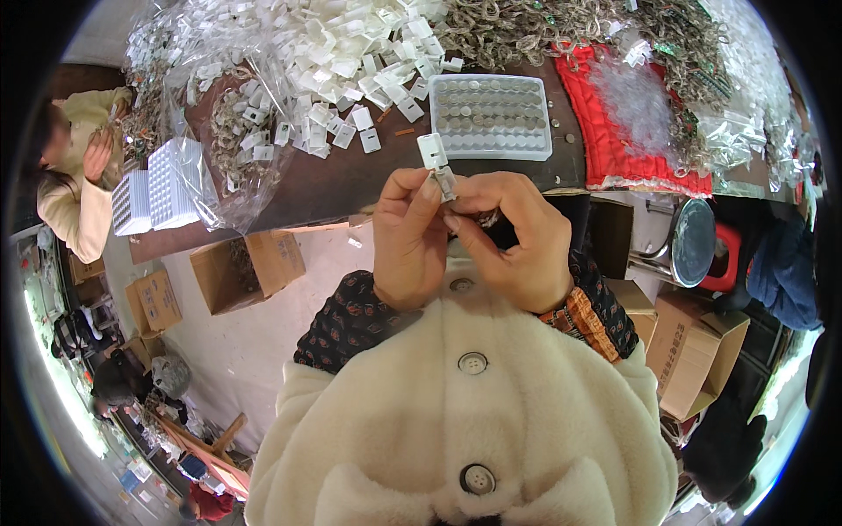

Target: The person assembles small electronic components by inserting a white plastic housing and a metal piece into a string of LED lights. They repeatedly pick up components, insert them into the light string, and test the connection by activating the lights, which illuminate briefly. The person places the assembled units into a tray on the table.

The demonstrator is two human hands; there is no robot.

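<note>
My left hand [410, 245] is closed, thumb against fingers, on a small white plastic case [432, 151]. The case stands upright above the fingertips, a slot showing in its upper half. My right hand [526, 241] meets it at the lower end, thumb and forefinger pinched together. A bit of thin cord or wire shows beneath the right fingers, though what exactly they grip is hidden. Beyond the hands sits a translucent plastic tray [504, 155] with rows of round, coin-like discs. A heap of similar white plastic cases [333, 61] spreads to its left.
Tangled wire bundles [517, 31] cover the far table. A red cloth [605, 153] lies at right under clear plastic pieces [631, 96]. Stacked white trays [171, 188] and a clear bag [254, 188] are at left, near another person's hand [99, 153]. Cardboard boxes [224, 280] stand below.
</note>
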